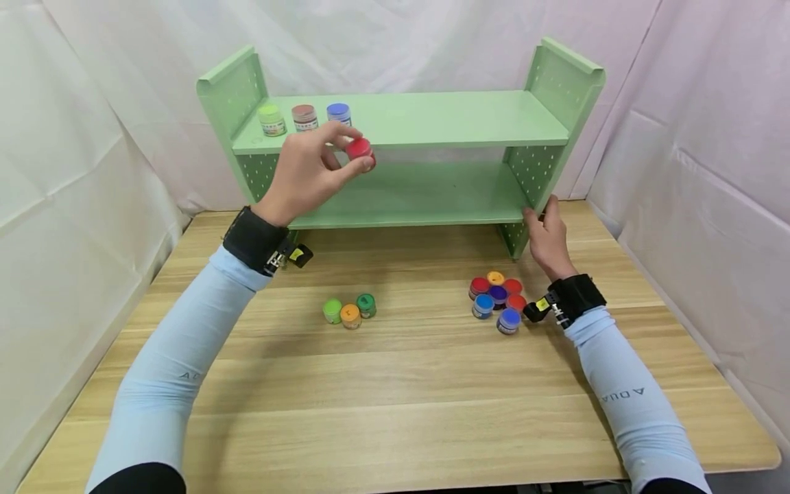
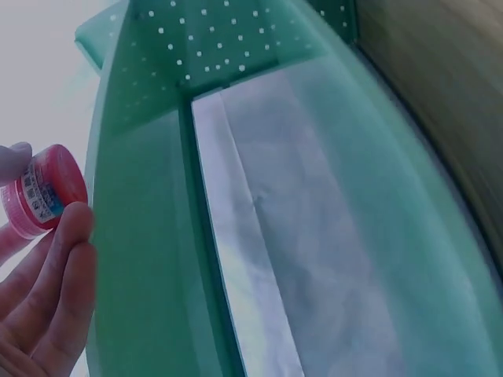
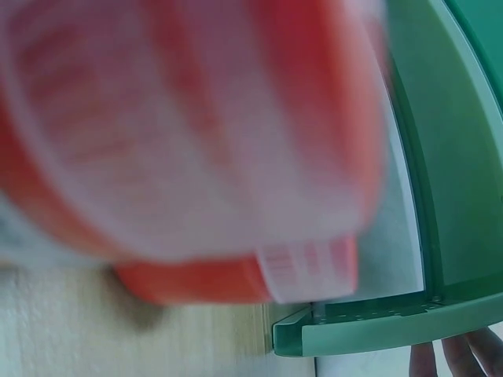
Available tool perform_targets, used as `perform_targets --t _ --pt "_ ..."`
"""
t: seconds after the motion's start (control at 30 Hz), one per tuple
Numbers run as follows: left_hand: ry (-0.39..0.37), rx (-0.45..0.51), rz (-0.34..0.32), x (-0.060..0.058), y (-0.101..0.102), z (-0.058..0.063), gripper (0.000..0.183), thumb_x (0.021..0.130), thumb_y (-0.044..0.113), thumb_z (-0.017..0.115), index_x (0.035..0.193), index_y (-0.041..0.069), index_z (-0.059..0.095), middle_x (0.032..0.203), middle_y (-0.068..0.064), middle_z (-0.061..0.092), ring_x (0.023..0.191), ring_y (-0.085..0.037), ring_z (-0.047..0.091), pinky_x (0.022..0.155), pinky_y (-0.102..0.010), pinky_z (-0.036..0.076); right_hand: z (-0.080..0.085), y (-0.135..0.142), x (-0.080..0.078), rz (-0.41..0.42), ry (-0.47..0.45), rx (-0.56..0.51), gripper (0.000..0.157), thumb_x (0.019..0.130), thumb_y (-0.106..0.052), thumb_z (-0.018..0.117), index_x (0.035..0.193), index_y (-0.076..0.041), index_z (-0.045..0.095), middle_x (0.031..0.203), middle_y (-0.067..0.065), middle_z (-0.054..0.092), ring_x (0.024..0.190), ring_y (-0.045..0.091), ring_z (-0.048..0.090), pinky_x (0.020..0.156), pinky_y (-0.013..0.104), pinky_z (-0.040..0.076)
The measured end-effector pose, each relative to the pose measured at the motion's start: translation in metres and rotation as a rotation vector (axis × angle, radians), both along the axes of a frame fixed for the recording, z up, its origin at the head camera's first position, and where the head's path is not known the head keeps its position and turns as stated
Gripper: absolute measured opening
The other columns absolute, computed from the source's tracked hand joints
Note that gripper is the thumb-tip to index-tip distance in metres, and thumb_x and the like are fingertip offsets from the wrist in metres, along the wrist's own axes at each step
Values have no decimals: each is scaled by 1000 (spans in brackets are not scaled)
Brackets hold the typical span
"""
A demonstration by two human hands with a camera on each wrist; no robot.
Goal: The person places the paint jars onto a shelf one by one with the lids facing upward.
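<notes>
My left hand (image 1: 308,168) pinches a small red paint jar (image 1: 360,148) between thumb and fingers, in front of the upper board of a light green two-tier shelf (image 1: 444,120). The left wrist view shows this red jar (image 2: 45,191) tilted, its label partly visible. On that upper board, at the left, a lime green jar (image 1: 271,120), a brown jar (image 1: 305,118) and a blue jar (image 1: 339,114) stand in a row. My right hand (image 1: 548,240) grips the shelf's right side panel (image 1: 521,192) low down, thumb in front, other fingers mostly hidden behind it.
On the wooden table (image 1: 395,412), a lime green jar (image 1: 332,311), an orange jar (image 1: 350,316) and a dark green jar (image 1: 366,306) form a group left of centre. Beside my right wrist stands a cluster of several jars (image 1: 509,321). White cloth (image 1: 74,171) hangs around the table.
</notes>
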State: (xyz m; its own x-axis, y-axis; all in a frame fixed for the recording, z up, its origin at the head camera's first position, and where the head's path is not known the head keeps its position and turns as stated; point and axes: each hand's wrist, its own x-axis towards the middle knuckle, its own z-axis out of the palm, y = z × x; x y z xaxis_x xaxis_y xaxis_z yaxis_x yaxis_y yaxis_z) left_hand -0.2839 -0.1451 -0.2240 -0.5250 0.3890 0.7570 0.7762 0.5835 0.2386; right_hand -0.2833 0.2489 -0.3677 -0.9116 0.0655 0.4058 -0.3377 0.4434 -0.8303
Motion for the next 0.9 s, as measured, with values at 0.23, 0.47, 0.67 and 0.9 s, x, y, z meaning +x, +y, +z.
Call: perform_targets --t 0.23,0.47,0.67,0.9 --pt "109 -12 44 -14 5 12 41 80 41 72 106 9 69 79 0 67 55 -5 52 90 -31 30 -22 12 -21 22 17 -27 51 103 -31 38 148 -11 23 135 18 42 111 23 43 90 51 40" --pt "114 -84 132 -15 11 19 42 85 47 64 107 11 68 83 4 68 61 -8 58 73 -30 40 -28 13 -25 12 19 -23 51 102 -35 38 148 -18 23 135 14 43 111 21 44 89 46 41" --pt "119 -184 220 -17 17 26 45 89 52 56 108 13 65 86 4 70 63 -14 55 62 -32 34 -24 12 -24 4 21 -13 51 102 -34 38 147 -15 24 133 15 44 109 21 44 88 46 41" --pt "157 -273 281 -15 18 29 38 89 48 55 103 14 67 87 4 71 57 -15 52 48 -30 26 -27 12 -25 23 11 -33 51 102 -35 38 148 -18 23 137 14 42 112 22 44 89 48 41"
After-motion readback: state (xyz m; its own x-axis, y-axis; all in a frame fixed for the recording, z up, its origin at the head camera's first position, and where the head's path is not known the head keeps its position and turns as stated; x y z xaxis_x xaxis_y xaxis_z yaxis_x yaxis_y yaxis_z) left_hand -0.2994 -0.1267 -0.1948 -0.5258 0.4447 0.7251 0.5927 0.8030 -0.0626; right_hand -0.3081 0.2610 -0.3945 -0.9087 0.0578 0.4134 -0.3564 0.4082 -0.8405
